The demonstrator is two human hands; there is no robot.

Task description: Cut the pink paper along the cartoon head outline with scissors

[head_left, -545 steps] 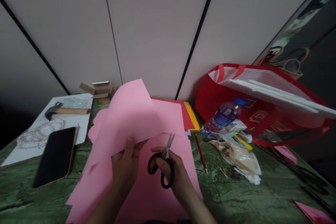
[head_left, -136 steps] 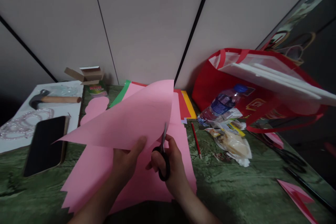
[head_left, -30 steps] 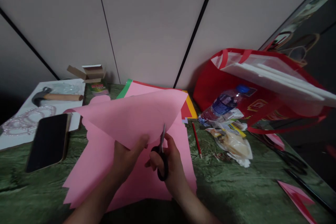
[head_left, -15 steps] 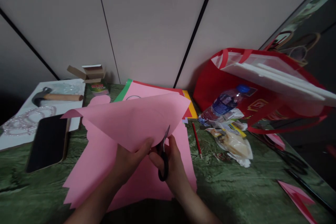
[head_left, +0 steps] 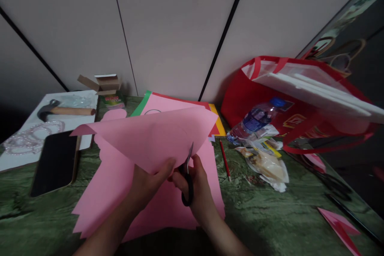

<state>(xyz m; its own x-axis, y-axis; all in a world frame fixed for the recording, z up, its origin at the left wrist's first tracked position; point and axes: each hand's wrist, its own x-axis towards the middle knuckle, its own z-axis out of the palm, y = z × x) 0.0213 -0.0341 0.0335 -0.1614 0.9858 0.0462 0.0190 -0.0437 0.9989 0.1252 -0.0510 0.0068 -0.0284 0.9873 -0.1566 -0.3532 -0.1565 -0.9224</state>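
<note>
A large sheet of pink paper (head_left: 156, 134) is raised and curled above the table, with a faint curved line on it. My left hand (head_left: 150, 180) grips its lower edge, thumb on top and fingers hidden beneath. In my right hand (head_left: 198, 188) is a pair of black-handled scissors (head_left: 187, 182), fingers around the loops. Their blades point up and away at the sheet's lower right edge, close to my left thumb. More pink sheets (head_left: 168, 212) lie flat under both hands, some with scalloped or stepped edges.
Left are a black phone (head_left: 55, 164), a hammer (head_left: 72, 111), a beaded string (head_left: 33, 138) and an opened small box (head_left: 109, 88). To the right lie a red pencil (head_left: 225, 160), a water bottle (head_left: 255, 120), a plastic wrapper (head_left: 267, 166), a red bag (head_left: 240, 92) and other scissors (head_left: 333, 184).
The scissors and my right hand have shifted very slightly. My left hand and the raised pink sheet stay almost in place.
</note>
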